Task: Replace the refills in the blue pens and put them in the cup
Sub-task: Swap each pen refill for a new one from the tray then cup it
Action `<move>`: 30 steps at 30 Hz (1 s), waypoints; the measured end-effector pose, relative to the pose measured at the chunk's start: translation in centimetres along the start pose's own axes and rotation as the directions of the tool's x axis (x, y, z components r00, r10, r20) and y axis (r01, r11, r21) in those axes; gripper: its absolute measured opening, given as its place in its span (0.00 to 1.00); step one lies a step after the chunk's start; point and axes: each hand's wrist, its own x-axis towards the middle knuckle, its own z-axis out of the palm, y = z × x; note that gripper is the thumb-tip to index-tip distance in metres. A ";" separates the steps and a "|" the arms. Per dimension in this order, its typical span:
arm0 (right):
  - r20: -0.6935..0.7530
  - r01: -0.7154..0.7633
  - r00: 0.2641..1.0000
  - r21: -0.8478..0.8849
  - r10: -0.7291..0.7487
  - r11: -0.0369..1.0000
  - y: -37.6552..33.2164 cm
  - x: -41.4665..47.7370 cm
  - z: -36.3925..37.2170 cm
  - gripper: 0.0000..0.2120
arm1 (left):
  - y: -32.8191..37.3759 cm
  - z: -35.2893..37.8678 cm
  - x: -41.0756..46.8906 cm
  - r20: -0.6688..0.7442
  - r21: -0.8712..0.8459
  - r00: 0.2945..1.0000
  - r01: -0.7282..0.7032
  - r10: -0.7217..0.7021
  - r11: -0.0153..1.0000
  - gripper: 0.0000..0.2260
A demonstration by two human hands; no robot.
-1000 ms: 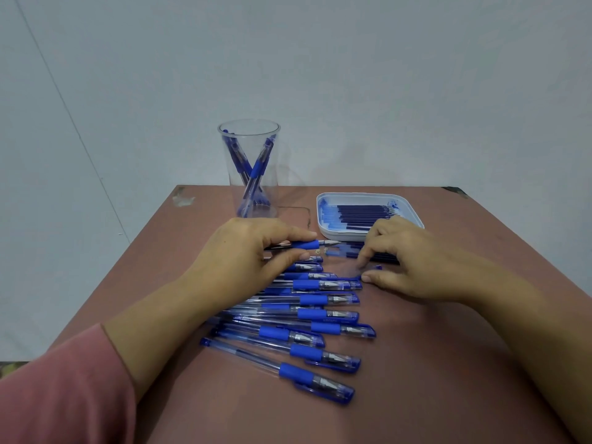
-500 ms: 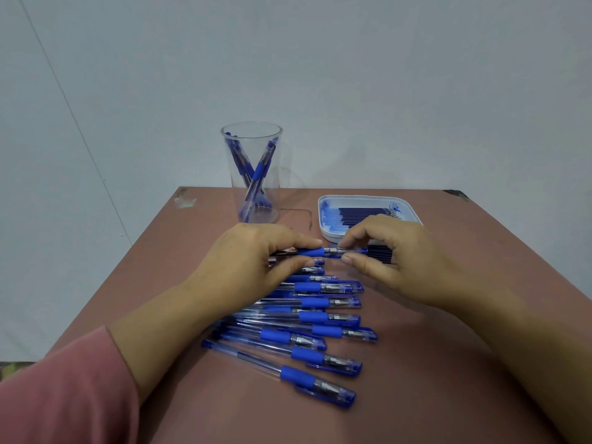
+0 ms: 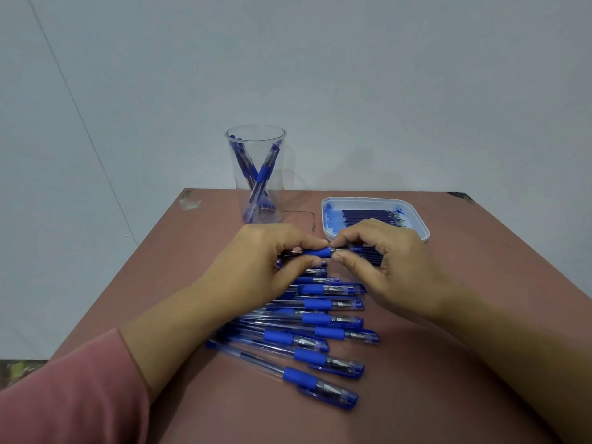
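Both hands meet at the far end of the pen row. The left hand point(image 3: 256, 261) pinches one blue pen point(image 3: 320, 252) at its rubber grip between thumb and forefinger. The right hand point(image 3: 384, 264) pinches the same pen at the writing end, and its fingertips almost touch the left ones. Whether the pen touches the table point(image 3: 448, 379) I cannot tell.

I judge that the tip section is about to be unscrewed. The pen is light, and its clear barrel is stiff but smooth, so the rubber grip is the good place to hold. The thin refill inside can bend and may leave ink.

The other blue pens point(image 3: 320, 318) lie side by side in front of the hands. New refills point(image 3: 371, 216) lie in the white tray point(image 3: 422, 225) behind the right hand. The clear cup point(image 3: 242, 193) on the far left holds some finished pens point(image 3: 264, 169).
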 end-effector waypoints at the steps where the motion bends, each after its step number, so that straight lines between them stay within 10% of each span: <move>1: 0.015 -0.020 1.000 0.010 0.020 1.000 0.0 0.1 -0.1 0.06 | 0.0 -0.1 0.1 0.016 0.024 1.000 0.000 0.000 1.000 0.12; 15: -0.139 -0.293 0.923 0.349 0.358 0.890 1.2 1.5 -4.1 0.07 | 2.2 -0.4 -3.1 0.318 0.453 0.855 0.243 -0.410 0.858 0.41; 30: -0.428 -0.134 0.838 0.441 0.339 0.888 0.1 14.0 -2.8 0.03 | 1.4 0.6 -3.7 0.345 0.473 0.829 0.252 -0.441 0.844 0.38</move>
